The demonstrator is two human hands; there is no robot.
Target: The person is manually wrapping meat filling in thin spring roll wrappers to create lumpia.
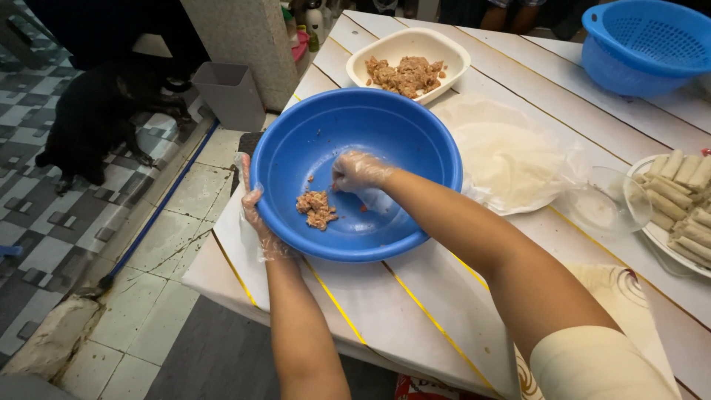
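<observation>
A large blue bowl [400, 137] sits tilted at the near left corner of a white plank table [415, 311]. My left hand [255, 215], in a thin clear plastic glove, grips the bowl's left rim. My right hand [359, 172], also gloved, reaches inside the bowl with fingers bent, just right of a small lump of minced filling [317, 209] on the bowl's bottom. Whether those fingers pinch any filling is hidden.
A white square dish of minced filling [407, 72] stands behind the bowl. Thin round wrappers [511, 159] lie on plastic to the right, beside a clear glass dish [600, 201] and a plate of rolled spring rolls [678, 196]. A blue colander [648, 44] sits far right. A black animal [92, 118] lies on the floor.
</observation>
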